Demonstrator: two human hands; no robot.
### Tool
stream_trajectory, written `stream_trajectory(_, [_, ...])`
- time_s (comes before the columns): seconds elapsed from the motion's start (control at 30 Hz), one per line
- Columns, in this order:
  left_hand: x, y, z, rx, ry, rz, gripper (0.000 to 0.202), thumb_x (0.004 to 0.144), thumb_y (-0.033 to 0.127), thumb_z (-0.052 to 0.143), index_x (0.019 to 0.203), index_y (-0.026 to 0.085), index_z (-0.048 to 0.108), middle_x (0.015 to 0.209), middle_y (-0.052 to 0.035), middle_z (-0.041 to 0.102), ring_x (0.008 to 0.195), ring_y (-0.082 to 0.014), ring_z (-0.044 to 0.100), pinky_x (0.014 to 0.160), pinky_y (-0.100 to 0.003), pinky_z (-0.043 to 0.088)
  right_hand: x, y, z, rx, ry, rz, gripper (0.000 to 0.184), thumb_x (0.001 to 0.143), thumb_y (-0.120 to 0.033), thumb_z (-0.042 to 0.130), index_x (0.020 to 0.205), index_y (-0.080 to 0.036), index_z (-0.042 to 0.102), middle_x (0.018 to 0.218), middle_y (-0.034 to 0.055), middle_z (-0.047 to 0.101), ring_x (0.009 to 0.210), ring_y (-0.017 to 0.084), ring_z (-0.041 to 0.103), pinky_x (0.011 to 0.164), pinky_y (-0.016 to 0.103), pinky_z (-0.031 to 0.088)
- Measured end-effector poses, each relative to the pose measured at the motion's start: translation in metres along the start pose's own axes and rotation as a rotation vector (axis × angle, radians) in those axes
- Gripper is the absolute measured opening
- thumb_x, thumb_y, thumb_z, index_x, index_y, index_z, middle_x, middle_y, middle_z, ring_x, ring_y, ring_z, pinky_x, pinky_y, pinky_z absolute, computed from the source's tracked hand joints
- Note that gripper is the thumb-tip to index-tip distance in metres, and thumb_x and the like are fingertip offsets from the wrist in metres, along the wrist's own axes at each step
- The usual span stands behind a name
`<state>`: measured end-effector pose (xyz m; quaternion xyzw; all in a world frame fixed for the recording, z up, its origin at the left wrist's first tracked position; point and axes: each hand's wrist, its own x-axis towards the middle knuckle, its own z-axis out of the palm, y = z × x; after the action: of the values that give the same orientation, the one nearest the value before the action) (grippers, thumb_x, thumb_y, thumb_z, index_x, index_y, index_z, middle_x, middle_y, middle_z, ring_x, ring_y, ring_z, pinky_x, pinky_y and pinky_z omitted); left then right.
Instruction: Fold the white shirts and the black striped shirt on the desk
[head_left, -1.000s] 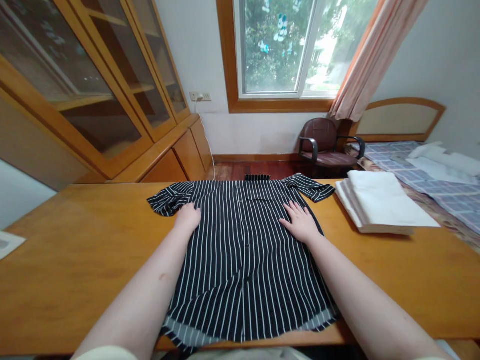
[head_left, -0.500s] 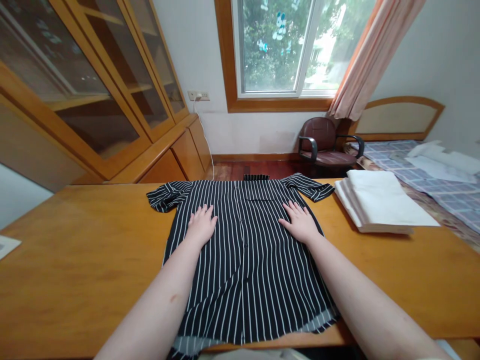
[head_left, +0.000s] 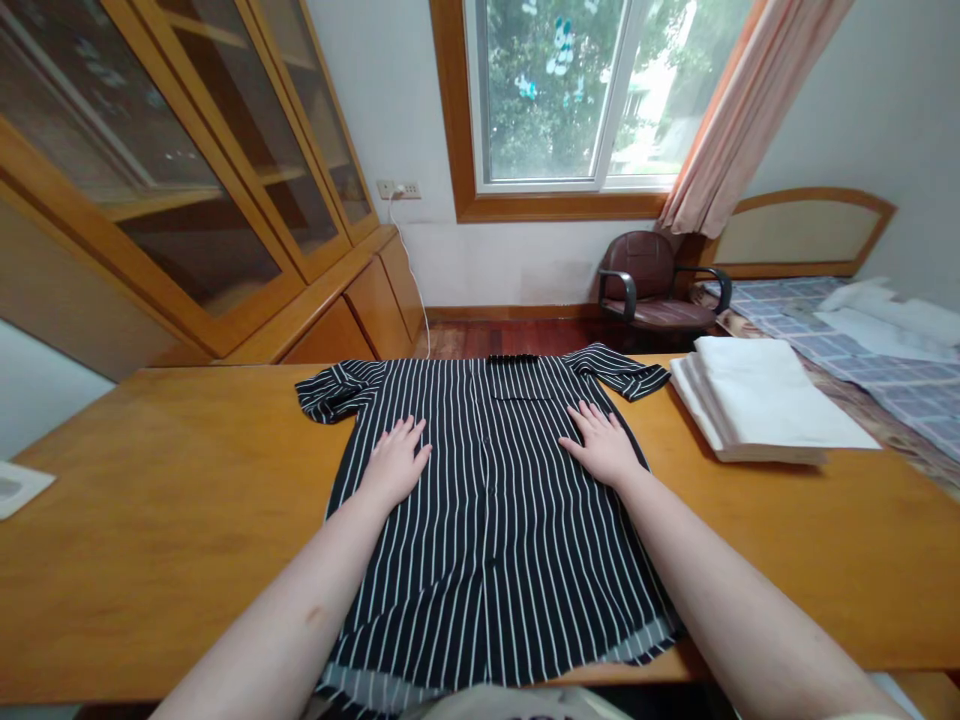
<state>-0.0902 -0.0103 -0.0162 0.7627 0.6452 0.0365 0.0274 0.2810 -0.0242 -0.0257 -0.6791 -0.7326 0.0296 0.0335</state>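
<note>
A black shirt with white stripes (head_left: 487,520) lies spread flat on the wooden table (head_left: 165,520), collar away from me and hem hanging over the near edge. My left hand (head_left: 396,462) rests palm down on the shirt's left chest, fingers stretched out. On the right chest my right hand (head_left: 602,443) also lies flat with fingers spread. Both short sleeves stick out sideways near the far edge.
A stack of folded white cloth (head_left: 757,405) sits on the table to the right. A white paper (head_left: 19,487) lies at the left edge. Beyond the table stand a brown armchair (head_left: 652,290), a bed (head_left: 840,340) and glass-door wooden cabinets (head_left: 202,180).
My left hand opened from a curled grip near the left sleeve and slid inward, then slightly toward me, onto the shirt's chest. The right hand stayed put.
</note>
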Motion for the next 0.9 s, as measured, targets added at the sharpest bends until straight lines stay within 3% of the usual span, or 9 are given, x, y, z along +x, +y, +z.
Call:
stream_trajectory(0.63, [-0.025,0.007,0.003,-0.006,0.009,0.017,0.056,0.093,0.046,0.028,0.141,0.02,0.036,0.149,-0.0069,0.033,0.137,-0.0239,0.027,0.112,-0.045,0.022,-0.036,0.0,0.002,-0.026,0.004,0.037,0.071,0.088,-0.063,0.028,0.146,-0.023,0.027,0.152,0.0055,0.023,0.14,0.023,0.018,0.112,0.046,0.012])
stream_trajectory(0.77, [-0.021,0.015,-0.009,0.047,-0.032,-0.043,0.056,0.09,0.044,0.034,0.139,0.019,0.04,0.146,-0.0102,0.038,0.134,-0.0269,0.034,0.108,-0.046,0.029,-0.037,0.0,0.003,-0.036,-0.002,0.039,0.071,0.088,-0.063,0.027,0.146,-0.023,0.026,0.153,0.0054,0.022,0.14,0.024,0.017,0.112,0.047,0.012])
stream_trajectory(0.9, [0.002,0.041,-0.028,0.036,-0.088,-0.133,0.055,0.088,0.048,0.037,0.129,0.012,0.05,0.135,-0.0166,0.049,0.123,-0.0298,0.047,0.099,-0.043,0.04,-0.038,0.0,0.004,-0.038,0.001,0.038,0.071,0.088,-0.062,0.027,0.146,-0.023,0.026,0.153,0.0057,0.022,0.14,0.024,0.017,0.112,0.046,0.011])
